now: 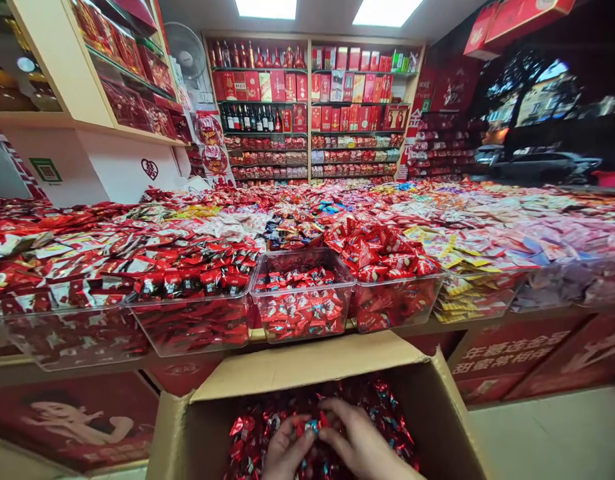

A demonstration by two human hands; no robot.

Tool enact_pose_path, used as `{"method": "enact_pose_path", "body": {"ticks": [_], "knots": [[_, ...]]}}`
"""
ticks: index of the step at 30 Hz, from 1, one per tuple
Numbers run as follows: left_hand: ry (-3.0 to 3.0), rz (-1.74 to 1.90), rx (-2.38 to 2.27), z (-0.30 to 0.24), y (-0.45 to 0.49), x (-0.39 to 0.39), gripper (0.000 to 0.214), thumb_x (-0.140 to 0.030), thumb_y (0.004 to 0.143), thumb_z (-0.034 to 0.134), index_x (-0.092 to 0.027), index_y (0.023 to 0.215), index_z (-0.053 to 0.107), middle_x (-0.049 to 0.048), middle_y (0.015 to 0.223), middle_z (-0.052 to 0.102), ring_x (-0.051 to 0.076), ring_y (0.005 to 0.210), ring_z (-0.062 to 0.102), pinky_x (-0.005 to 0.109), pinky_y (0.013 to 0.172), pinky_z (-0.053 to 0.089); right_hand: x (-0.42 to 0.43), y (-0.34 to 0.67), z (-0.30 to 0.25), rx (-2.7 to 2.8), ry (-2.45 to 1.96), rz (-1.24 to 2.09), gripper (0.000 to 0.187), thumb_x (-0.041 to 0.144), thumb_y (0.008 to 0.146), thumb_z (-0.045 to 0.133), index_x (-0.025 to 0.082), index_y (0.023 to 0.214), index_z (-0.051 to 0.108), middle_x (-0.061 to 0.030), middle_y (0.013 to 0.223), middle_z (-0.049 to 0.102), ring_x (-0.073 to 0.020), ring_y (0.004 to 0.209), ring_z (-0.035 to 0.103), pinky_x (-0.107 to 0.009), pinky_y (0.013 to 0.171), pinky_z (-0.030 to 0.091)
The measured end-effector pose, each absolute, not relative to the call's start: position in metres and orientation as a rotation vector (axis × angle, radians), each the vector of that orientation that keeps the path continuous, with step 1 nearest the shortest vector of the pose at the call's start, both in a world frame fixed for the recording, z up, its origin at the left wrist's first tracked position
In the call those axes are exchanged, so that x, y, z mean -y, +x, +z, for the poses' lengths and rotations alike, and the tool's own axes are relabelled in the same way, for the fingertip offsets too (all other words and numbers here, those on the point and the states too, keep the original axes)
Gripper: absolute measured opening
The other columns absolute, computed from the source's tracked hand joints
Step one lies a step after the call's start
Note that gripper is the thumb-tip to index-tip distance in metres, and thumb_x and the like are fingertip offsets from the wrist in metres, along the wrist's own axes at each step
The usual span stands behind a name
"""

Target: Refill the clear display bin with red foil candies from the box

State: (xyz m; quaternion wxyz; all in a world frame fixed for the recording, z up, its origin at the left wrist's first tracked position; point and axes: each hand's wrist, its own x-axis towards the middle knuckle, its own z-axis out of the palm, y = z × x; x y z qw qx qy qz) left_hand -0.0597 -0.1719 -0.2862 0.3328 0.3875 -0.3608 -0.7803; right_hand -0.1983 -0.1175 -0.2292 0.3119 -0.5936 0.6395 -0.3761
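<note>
An open cardboard box (pixel 307 365) sits low in front of me, with many red foil-wrapped candies (pixel 242 427) inside. Both of my hands are down in the box over the candies. Between the fingertips of my left hand (pixel 286 450) is a small red wrapped candy (pixel 310 425) with a light blue patch. My right hand (pixel 360 440) comes from the right, its thumb and fingers curled at the other end of the same candy. More candies lie under and around both hands, partly hidden by them.
Beyond the box, a clear plastic bin (pixel 302 313) holds similar red candies. A fuller bin of red packets (pixel 392 267) is at its right, a bin of dark red packets (pixel 192 313) at its left. Shelves (pixel 310 107) of bottles and red boxes line the back wall.
</note>
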Motion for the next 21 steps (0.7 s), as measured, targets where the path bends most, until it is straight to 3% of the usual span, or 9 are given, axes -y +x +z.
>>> {"method": "enact_pose_path", "body": {"ticks": [4, 13, 17, 21], "knots": [[1.09, -2.045, 0.823, -0.263, -0.057, 0.166, 0.023, -0.028, 0.057, 0.069, -0.018, 0.077, 0.062, -0.0027, 0.064, 0.062, 0.008, 0.053, 0.054, 0.016, 0.044, 0.038, 0.118, -0.2, -0.23, -1.59, -1.366, -1.113, 0.024, 0.021, 0.072, 0.047, 0.013, 0.094, 0.052, -0.0035, 0.074, 0.058, -0.014, 0.068, 0.054, -0.025, 0.063, 0.043], [1.108, -2.113, 0.76, -0.261, -0.056, 0.163, 0.02, -0.026, 0.061, 0.066, -0.02, 0.077, 0.058, -0.0033, 0.067, 0.063, 0.01, 0.057, 0.056, 0.017, 0.043, 0.039, 0.123, -0.202, -0.234, -1.365, -0.946, -1.219, 0.018, 0.028, 0.068, 0.054, 0.013, 0.078, 0.051, 0.0017, 0.061, 0.05, -0.0079, 0.05, 0.045, -0.021, 0.048, 0.039], [1.079, -2.1, 0.781, -0.26, -0.057, 0.161, 0.017, -0.027, 0.06, 0.067, -0.02, 0.068, 0.054, -0.0063, 0.057, 0.058, 0.008, 0.052, 0.052, 0.015, 0.041, 0.036, 0.124, -0.2, -0.24, -1.445, -0.964, -1.238, 0.025, 0.034, 0.07, 0.052, 0.013, 0.083, 0.05, 0.0005, 0.064, 0.051, -0.0095, 0.053, 0.048, -0.021, 0.048, 0.039], [1.128, -2.089, 0.725, -0.262, -0.055, 0.158, 0.02, -0.028, 0.057, 0.068, -0.022, 0.071, 0.055, -0.007, 0.059, 0.059, 0.008, 0.052, 0.052, 0.017, 0.043, 0.037, 0.119, -0.196, -0.24, -1.596, -1.299, -1.166, 0.021, 0.03, 0.073, 0.051, 0.014, 0.087, 0.052, -0.0031, 0.073, 0.056, -0.0137, 0.067, 0.052, -0.025, 0.059, 0.043]]}}
